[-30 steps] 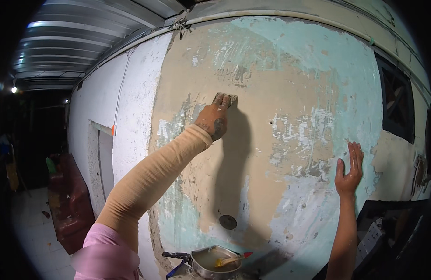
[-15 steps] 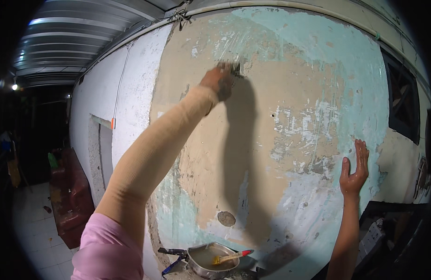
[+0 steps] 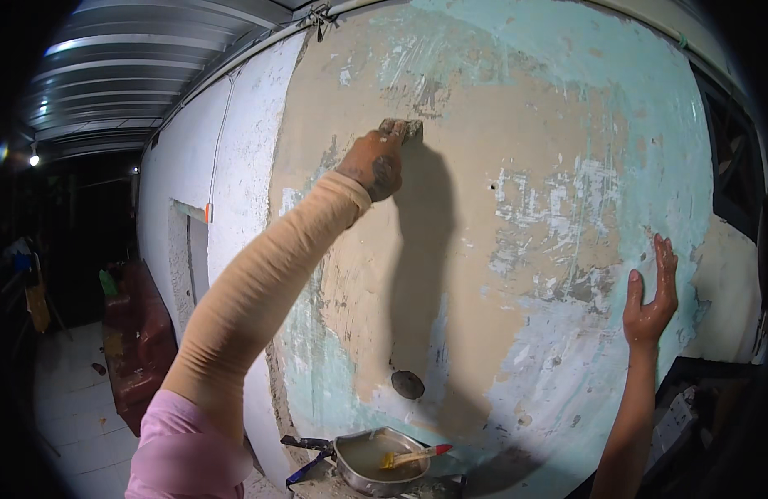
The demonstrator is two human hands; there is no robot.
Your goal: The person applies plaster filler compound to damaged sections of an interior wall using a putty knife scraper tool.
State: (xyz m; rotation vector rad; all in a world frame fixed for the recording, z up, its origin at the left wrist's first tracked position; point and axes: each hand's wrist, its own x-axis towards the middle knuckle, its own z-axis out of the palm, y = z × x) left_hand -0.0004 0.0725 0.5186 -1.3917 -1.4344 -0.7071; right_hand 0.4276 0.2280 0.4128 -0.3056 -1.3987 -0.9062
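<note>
Patchy teal/tan wall [image 3: 533, 208] w/ corrugated roof [image 3: 126, 66] (lamp [image 3: 34, 158] far left), white-tiled floor [image 3: 68, 399]

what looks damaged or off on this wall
The wall is worn: green paint has flaked off in patches, baring tan and grey plaster. A dark round hole sits low, above the pan. The left hand presses a scraper.

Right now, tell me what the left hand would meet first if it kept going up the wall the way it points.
The left hand presses a small scraper against the wall. Straight up, it would cross more beige patch, then flaky white-and-turquoise paint, then probably the ceiling edge. Nothing else seems to bar the way.
</note>
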